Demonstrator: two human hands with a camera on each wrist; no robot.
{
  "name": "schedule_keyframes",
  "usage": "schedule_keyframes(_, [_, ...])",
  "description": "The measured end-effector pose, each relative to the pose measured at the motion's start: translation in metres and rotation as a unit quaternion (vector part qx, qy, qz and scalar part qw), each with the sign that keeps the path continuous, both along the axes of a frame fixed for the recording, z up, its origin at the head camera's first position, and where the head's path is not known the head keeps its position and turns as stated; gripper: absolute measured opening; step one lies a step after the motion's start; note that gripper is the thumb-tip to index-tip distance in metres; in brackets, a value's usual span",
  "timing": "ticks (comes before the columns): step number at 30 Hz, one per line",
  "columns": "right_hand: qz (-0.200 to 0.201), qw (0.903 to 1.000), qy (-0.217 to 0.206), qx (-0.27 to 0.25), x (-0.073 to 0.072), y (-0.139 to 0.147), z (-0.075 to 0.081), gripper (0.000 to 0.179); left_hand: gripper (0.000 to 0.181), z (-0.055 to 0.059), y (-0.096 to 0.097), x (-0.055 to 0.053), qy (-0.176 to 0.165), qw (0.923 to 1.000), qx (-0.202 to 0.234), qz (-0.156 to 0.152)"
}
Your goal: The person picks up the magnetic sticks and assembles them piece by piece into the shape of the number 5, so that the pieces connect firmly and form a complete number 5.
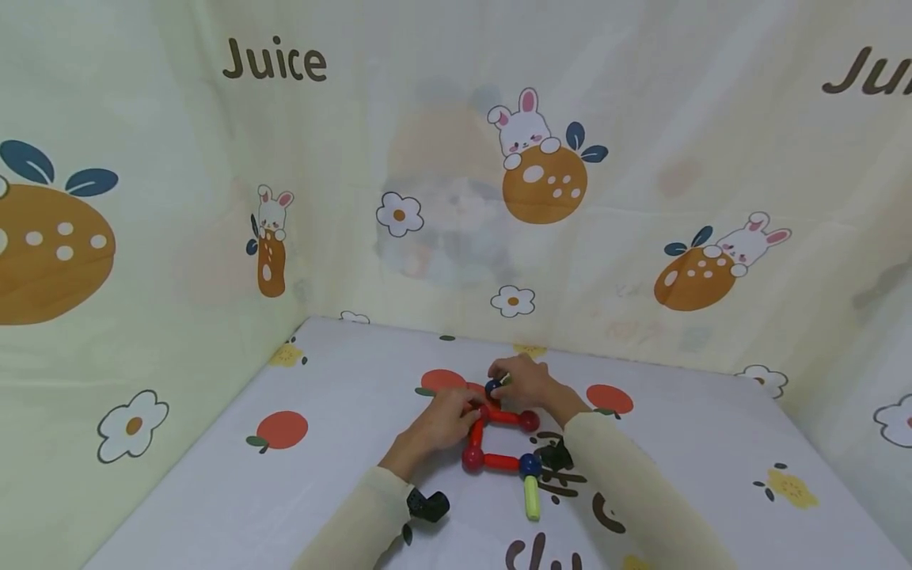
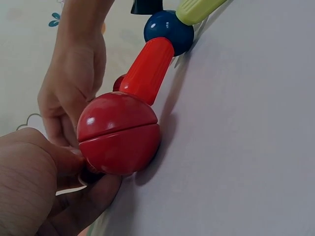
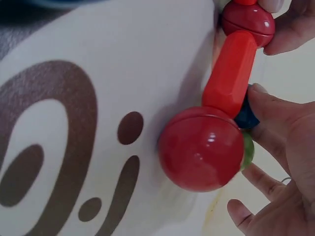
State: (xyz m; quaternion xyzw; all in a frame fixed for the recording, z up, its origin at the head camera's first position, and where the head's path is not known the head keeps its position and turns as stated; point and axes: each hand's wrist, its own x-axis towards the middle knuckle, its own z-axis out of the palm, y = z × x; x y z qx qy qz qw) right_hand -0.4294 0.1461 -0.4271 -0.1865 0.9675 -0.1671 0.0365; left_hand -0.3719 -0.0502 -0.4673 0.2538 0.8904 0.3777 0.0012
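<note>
Red rods and balls of a magnetic building set form a three-sided frame on the table. My left hand (image 1: 443, 418) pinches the red ball (image 3: 247, 22) at its far left corner. Behind that corner, my right hand (image 1: 529, 383) holds a blue ball (image 1: 492, 388) with a yellow-green rod (image 3: 248, 150) attached, mostly hidden by the fingers. A large red ball (image 2: 119, 132) forms the near left corner. From it a red rod (image 1: 502, 461) runs to another blue ball (image 1: 530, 465), which carries a yellow-green rod (image 1: 532, 499) pointing nearer. The far red rod (image 3: 230, 73) ends in a red ball (image 1: 529, 420).
A white cloth (image 1: 342, 491) printed with fruit and lettering covers the table. Printed curtains (image 1: 456, 158) rise at the back and sides. Black wrist cameras (image 1: 427, 504) sit on both wrists, the right one close beside the near blue ball.
</note>
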Motion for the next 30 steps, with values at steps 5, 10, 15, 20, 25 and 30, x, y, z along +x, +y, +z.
schedule_keyframes(5, [0.000, 0.9998, -0.022, -0.002, 0.001, -0.001, -0.003, 0.031, 0.025, -0.001, 0.001, 0.001, -0.010, 0.9999, 0.006, 0.003])
schedule_keyframes(10, [0.002, 0.9996, -0.023, -0.018, 0.003, -0.002, -0.002, 0.029, 0.025, 0.000, 0.001, 0.001, -0.009, 0.9999, 0.006, 0.007])
schedule_keyframes(15, [0.013, 0.9990, -0.007, -0.042, 0.006, -0.002, 0.008, 0.031, 0.027, 0.001, -0.001, 0.002, 0.006, 0.9999, 0.008, -0.002])
schedule_keyframes(20, [0.030, 0.9965, 0.016, -0.077, 0.010, 0.005, 0.022, 0.035, 0.028, 0.001, -0.002, 0.004, 0.020, 0.9996, 0.016, -0.012])
schedule_keyframes(25, [0.039, 0.9959, 0.023, -0.078, 0.020, 0.017, 0.038, 0.037, 0.029, -0.001, -0.001, 0.004, 0.009, 0.9997, 0.021, -0.011])
schedule_keyframes(30, [0.045, 0.9957, 0.032, -0.074, 0.034, 0.030, 0.054, 0.038, 0.030, -0.001, 0.001, 0.004, 0.011, 0.9998, 0.017, -0.003])
